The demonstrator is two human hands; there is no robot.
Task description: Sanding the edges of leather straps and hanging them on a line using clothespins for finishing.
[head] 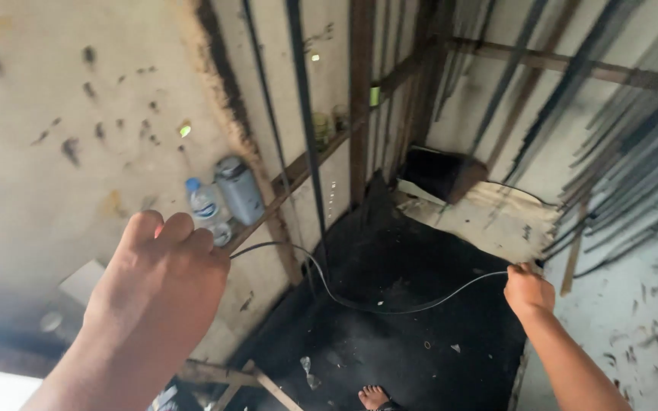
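Observation:
A thin dark wire [359, 304] sags in a curve between my two hands. My left hand [163, 274] is close to the camera, fist closed on one end of the wire. My right hand [528, 289] is stretched out farther away, fingers pinched on the other end. The wire's low middle hangs over a black floor mat [405, 342]. A bare foot [375, 397] shows at the bottom edge.
Several long dark metal strips [626, 152] lean against the wall at the right. Wooden beams [359, 99] stand upright at the centre. A clear plastic bottle [203, 204] and a grey jug [239, 190] sit by the stained wall. A dark box [439, 173] lies in the corner.

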